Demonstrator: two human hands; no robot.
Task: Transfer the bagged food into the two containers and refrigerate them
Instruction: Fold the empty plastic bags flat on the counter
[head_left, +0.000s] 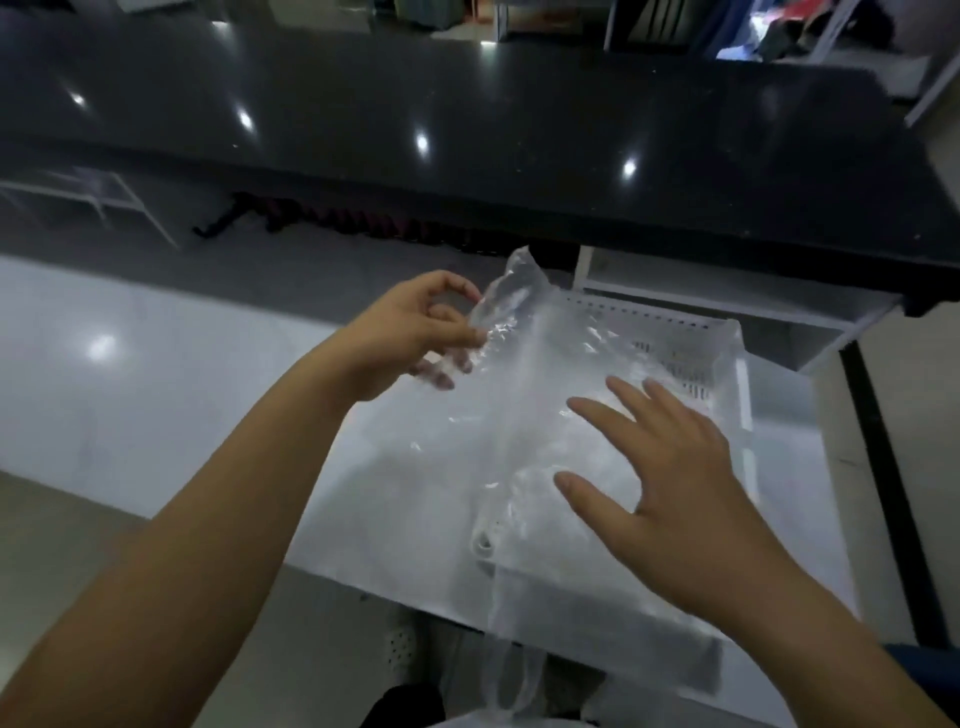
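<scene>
- The plastic bag (524, 395) is clear and colourless, with white glints along its creases.
- The perforated basket (691, 358) under it is white, with rows of small dark slots in its far wall.
- The low table (395, 467) is white to pale grey.
- The countertop (467, 119) beyond is glossy black with fine pale speckles and bright white spots of reflected light.
- The floor (104, 364) is pale grey and shiny at left, beige nearer the camera.
- The shoe (402, 649) below the table edge is white with a pattern of small dark holes.
</scene>
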